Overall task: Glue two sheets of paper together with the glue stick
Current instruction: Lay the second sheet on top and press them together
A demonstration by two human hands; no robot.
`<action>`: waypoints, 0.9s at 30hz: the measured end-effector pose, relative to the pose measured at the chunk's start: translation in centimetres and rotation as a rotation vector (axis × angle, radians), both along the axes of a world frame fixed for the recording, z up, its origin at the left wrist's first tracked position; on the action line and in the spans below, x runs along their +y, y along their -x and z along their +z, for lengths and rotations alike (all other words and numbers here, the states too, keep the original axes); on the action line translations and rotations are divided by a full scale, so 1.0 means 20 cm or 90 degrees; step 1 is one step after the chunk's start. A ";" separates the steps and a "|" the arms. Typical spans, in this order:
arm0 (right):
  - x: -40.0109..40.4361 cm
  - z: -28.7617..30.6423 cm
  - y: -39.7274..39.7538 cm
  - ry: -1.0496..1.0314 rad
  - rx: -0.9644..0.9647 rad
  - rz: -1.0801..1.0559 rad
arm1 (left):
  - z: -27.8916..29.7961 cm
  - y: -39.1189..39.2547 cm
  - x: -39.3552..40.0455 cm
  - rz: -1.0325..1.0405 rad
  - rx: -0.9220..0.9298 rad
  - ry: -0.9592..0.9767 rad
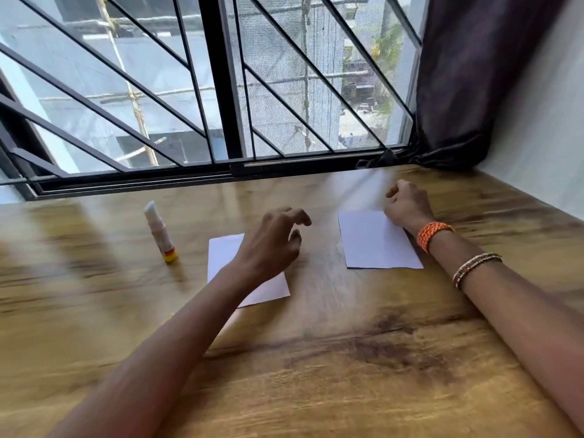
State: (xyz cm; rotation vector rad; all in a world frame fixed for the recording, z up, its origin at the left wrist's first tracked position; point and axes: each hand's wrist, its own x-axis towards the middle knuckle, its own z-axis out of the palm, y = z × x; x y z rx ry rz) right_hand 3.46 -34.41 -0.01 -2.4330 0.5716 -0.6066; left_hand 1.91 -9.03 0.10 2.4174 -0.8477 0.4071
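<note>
Head | left hand (268, 245) hides left sheet (222, 254); frame motion-blurred

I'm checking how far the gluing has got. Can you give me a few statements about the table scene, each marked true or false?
1. The glue stick stands upright on the table. True.
2. The two sheets are already stacked. False: the left sheet and the right sheet lie apart.
3. The left hand holds the glue stick. False: it hovers over the left sheet, holding nothing.
4. The right hand is at the right sheet's far corner. True.
5. The orange wristband is on the left wrist. False: it is on the right.
</note>
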 end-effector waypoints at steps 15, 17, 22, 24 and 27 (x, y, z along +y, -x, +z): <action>0.08 0.03 -0.01 0.180 0.304 0.134 | 0.06 -0.18 0.21 0.286 0.245 -0.386; 0.09 0.03 -0.02 0.184 0.316 0.141 | 0.08 -0.20 0.22 0.277 0.272 -0.380; 0.10 0.02 -0.02 0.155 0.288 0.158 | 0.10 -0.24 0.22 0.264 0.306 -0.401; 0.11 0.03 -0.01 0.085 0.240 0.183 | 0.11 -0.24 0.20 0.261 0.275 -0.417; 0.13 0.08 0.00 -0.143 0.154 0.233 | 0.13 -0.24 0.19 0.232 0.265 -0.407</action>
